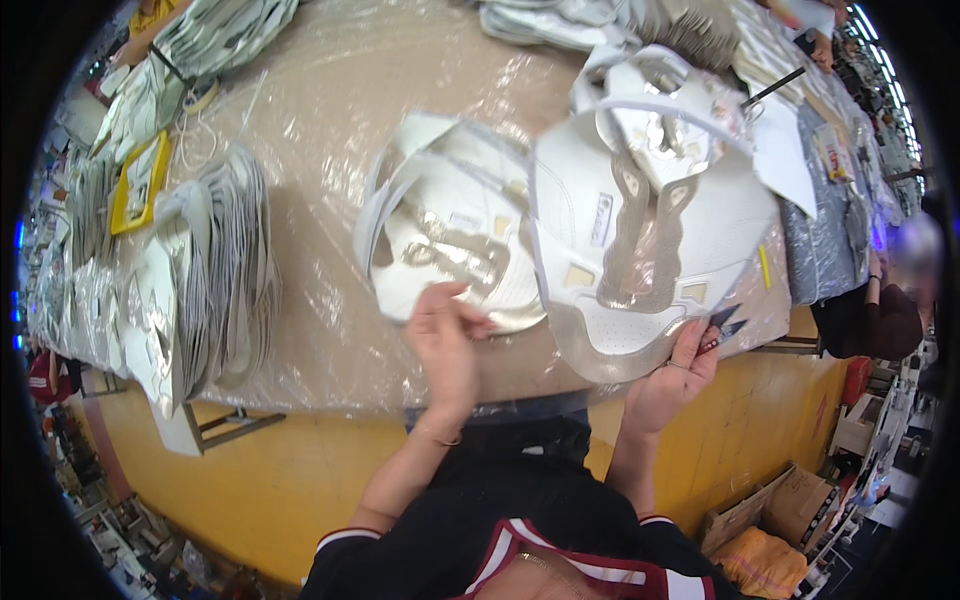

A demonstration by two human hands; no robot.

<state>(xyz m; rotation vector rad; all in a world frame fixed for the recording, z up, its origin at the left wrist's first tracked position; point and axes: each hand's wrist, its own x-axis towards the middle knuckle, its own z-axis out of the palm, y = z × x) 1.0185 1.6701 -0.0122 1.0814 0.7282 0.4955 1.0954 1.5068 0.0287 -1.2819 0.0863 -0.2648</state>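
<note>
My right hand (680,378) pinches the lower edge of a white and grey shoe upper (570,215), which is spread and raised toward me. Dark pointed blades, seemingly thread snips (733,328), stick out from the same hand; their handle is mostly hidden. Left of this piece is a second white shoe upper (400,275) with a shiny metallic middle, slightly blurred. The curled fingers of my left hand (447,340) are at its lower edge, smeared a little by motion. Beyond the right-hand piece, another shoe upper (655,95) lies partly covered.
Clear plastic film covers the brown table (320,200). A thick stack of shoe uppers (225,270) stands at the left, near a yellow tray (140,185). More piles (590,20) lie at the back. A yellow stick-like object (765,267) rests at the right. Other people work around the table.
</note>
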